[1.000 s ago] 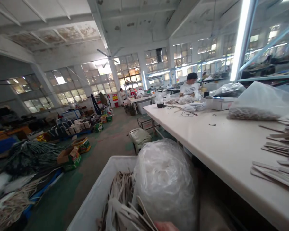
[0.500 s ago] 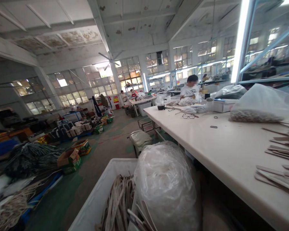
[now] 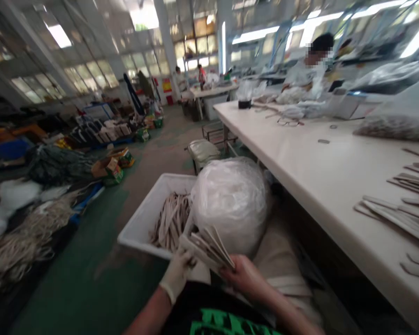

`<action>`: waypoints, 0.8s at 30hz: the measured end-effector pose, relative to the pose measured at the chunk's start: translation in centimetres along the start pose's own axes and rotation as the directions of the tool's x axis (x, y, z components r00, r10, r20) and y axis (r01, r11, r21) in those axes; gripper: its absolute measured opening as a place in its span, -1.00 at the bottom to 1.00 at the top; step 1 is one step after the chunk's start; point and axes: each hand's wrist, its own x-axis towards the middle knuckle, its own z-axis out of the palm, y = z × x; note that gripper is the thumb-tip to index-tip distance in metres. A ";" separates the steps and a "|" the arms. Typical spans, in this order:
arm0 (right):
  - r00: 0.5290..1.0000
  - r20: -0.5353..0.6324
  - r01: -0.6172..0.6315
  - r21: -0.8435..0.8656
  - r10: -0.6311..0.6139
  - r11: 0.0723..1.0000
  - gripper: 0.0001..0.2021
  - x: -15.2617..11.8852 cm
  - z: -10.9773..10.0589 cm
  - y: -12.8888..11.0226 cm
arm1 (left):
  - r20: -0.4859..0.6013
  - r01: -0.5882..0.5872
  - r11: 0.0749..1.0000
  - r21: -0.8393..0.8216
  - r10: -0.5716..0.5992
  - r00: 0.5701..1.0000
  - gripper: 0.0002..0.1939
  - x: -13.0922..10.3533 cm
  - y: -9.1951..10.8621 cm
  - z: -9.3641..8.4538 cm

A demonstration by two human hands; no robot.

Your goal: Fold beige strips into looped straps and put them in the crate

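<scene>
A small bundle of flat beige fabric straps [image 3: 209,249] lies across my lap, its ends fanned out. My bare right hand [image 3: 242,278] is closed around the near end of the bundle. My left hand [image 3: 177,274], in a pale glove, has its fingers curled at the bundle's left side and seems to grip it; blur softens the fingertips. Just beyond my hands sits a large round bundle wrapped in clear plastic [image 3: 232,200]. A white bin [image 3: 139,223] with many similar loose straps [image 3: 172,218] stands beside it on the left.
To my right runs a long white table [image 3: 300,172] with strap pieces [image 3: 401,214], eyeglasses [image 3: 289,122] and a plastic bag [image 3: 398,116]. A person [image 3: 310,70] sits at its far side. A padded stool [image 3: 204,152], cardboard boxes [image 3: 110,170] and heaped cords [image 3: 31,237] are on the floor.
The view has tilted downward, so the bin and the plastic-wrapped bundle appear higher. Both my hands, holding the straps, have come into view.
</scene>
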 end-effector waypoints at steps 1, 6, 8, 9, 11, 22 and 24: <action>1.000 0.008 -0.016 -0.032 0.016 0.999 -0.72 -0.2 -0.2 -0.3 | -0.030 -0.006 0.999 -0.041 0.005 1.000 -0.59 -0.6 -0.6 0.2; 1.000 0.011 -0.019 -0.079 0.020 0.997 -0.68 -0.1 -0.5 -1.6 | 0.087 0.063 0.995 -0.080 -0.056 0.995 -0.74 -1.6 -0.7 1.9; 0.997 0.054 -0.043 -0.067 0.047 0.997 -0.67 -0.5 -0.9 -1.7 | 0.046 0.083 0.990 -0.118 -0.078 0.996 -0.85 -1.3 -0.2 1.6; 0.996 0.073 -0.050 -0.068 0.055 0.996 -0.67 -0.9 -1.2 -1.6 | 0.026 0.086 0.987 -0.132 -0.084 0.996 -0.90 -1.1 0.0 1.2; 0.993 0.097 -0.056 -0.090 0.065 0.994 -0.66 -1.5 -1.8 -1.5 | 0.000 0.094 0.984 -0.150 -0.095 0.995 -0.94 -0.8 0.1 0.4; 0.997 0.016 -0.072 0.024 0.071 0.997 -0.66 -0.6 -1.0 -1.1 | 0.174 0.335 0.937 -0.103 -0.315 0.933 -0.64 -1.3 -2.1 2.1; 0.997 0.020 -0.079 0.127 0.078 0.989 -0.65 -1.3 -1.7 -0.6 | 0.190 0.366 0.923 -0.122 -0.340 0.921 -0.63 -1.3 -1.6 1.8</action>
